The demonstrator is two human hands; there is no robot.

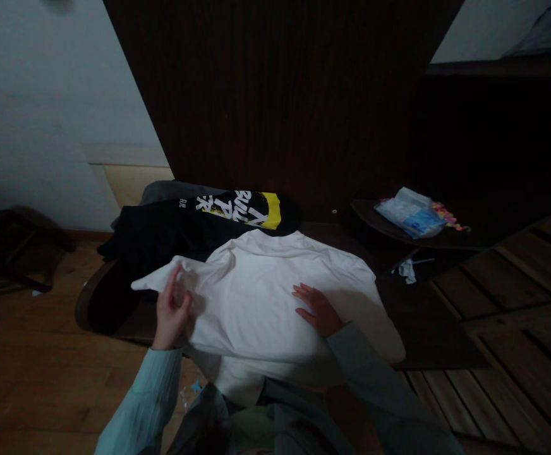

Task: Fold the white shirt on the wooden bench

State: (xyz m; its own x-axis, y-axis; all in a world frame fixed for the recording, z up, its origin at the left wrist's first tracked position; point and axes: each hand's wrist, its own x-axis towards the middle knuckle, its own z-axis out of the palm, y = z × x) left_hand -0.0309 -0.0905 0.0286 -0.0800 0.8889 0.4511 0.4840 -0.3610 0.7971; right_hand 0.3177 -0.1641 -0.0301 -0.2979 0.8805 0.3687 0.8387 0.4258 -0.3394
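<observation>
A white T-shirt [261, 303] lies spread out before me, its collar pointing away and its lower edge hanging toward my lap. My left hand [172, 316] is at the sleeve on the left, with the thumb and fingers curved and apart. That sleeve sticks out to a point and is creased near the shoulder. On the right half of the shirt, my right hand [320, 311] rests with its fingers stretched out. Beyond the shirt is a pile of dark clothing, topped by a black garment [157, 234] with white lettering and a yellow print.
Behind the clothes rises a dark wooden panel [280, 95]. To the right, a dark shelf [375, 218] bears a blue-and-white plastic packet [411, 212] and small colourful items. A crumpled white scrap [407, 272] lies below it. Wooden slats [517, 316] run along the right; a dark stool [19, 253] stands left.
</observation>
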